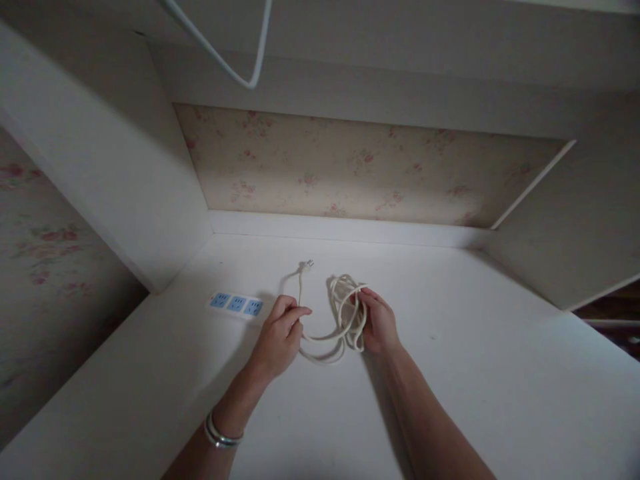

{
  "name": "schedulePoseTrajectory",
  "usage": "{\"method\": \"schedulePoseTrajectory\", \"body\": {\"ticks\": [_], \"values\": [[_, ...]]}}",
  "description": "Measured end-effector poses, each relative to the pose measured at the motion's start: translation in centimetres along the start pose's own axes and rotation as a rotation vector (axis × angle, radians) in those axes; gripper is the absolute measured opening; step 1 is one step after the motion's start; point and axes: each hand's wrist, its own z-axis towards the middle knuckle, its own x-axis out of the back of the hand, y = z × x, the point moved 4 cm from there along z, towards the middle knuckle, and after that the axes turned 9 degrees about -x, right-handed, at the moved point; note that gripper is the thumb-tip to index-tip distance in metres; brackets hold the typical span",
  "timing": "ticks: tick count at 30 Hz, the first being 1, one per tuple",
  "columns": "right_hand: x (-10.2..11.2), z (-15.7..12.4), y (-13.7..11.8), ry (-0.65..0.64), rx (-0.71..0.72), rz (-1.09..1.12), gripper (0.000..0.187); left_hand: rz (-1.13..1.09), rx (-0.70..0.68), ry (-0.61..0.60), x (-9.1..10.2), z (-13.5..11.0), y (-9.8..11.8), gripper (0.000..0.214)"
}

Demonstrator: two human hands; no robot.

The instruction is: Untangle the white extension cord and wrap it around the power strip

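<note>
A white power strip (237,305) with blue socket faces lies on the white desk top, just left of my left hand (281,333). That hand is closed around the pale power cord, with the short plug end rising beyond its fingers. The plug (306,266) points up and to the right, its metal prongs showing. To the right, several loose loops of the power cord (345,307) are gathered in my right hand (379,321), its fingers curled about them. Slack cord curves between the two hands. Whether the cord joins the strip is hidden behind my left hand.
The white desk top (450,373) runs between a left side panel (115,153) and a right side panel (565,213). Floral wallpaper (345,173) shows at the back. A white cable (253,80) hangs down from above, at upper left.
</note>
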Motion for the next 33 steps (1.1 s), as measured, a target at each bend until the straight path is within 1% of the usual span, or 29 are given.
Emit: {"method": "schedulePoseTrajectory", "body": {"ticks": [2, 5, 8, 11, 13, 16, 18, 21, 24, 26, 28, 30, 31, 33], "values": [[0.6, 0.5, -0.3, 0.016, 0.020, 0.078, 0.015, 0.037, -0.030, -0.050, -0.3, -0.2, 0.0, 0.034], [1.3, 1.1, -0.4, 0.017, 0.043, 0.141, 0.012, 0.110, -0.075, -0.128, -0.7, -0.4, -0.1, 0.027], [1.5, 1.2, -0.4, 0.015, 0.071, 0.140, 0.010, 0.165, -0.100, -0.205, -0.9, -0.4, -0.1, 0.019], [1.1, 0.9, -0.2, -0.020, 0.069, 0.122, 0.007, 0.201, -0.101, -0.244, -0.9, -0.3, -0.3, 0.021], [0.7, 0.7, -0.2, -0.054, 0.066, 0.127, 0.009, 0.244, -0.101, -0.265, -0.9, -0.2, -0.4, 0.021], [0.2, 0.3, -0.3, -0.057, 0.080, 0.102, 0.019, 0.271, -0.087, -0.275, -1.0, -0.3, -0.5, 0.016], [-0.3, 0.0, -0.4, -0.057, 0.086, 0.061, 0.020, 0.220, -0.061, -0.238, -1.1, -0.4, -0.5, 0.014], [-0.8, -0.4, -0.3, -0.070, 0.094, 0.040, 0.016, 0.133, -0.008, -0.149, -1.1, -0.6, -0.5, 0.012], [-0.9, -0.6, -0.5, -0.056, 0.134, 0.075, 0.016, 0.180, 0.028, -0.089, -0.9, -0.7, -0.5, 0.013], [-0.8, -0.6, -0.6, -0.053, 0.159, 0.102, 0.021, 0.258, 0.052, -0.040, -0.7, -0.6, -0.6, 0.016], [-0.8, -0.6, -0.7, -0.069, 0.178, 0.112, 0.028, 0.286, 0.100, 0.078, -0.1, -0.6, -0.8, 0.016], [-0.8, -0.6, -0.7, -0.084, 0.217, 0.110, 0.034, 0.263, 0.152, 0.202, 0.5, -0.6, -1.0, 0.016], [-0.8, -0.6, -0.7, -0.083, 0.246, 0.108, 0.039, 0.246, 0.166, 0.236, 0.7, -0.6, -1.0, 0.016], [-0.8, -0.7, -0.7, -0.072, 0.307, 0.096, 0.055, 0.218, 0.170, 0.238, 0.7, -0.5, -1.0, 0.016]]}}
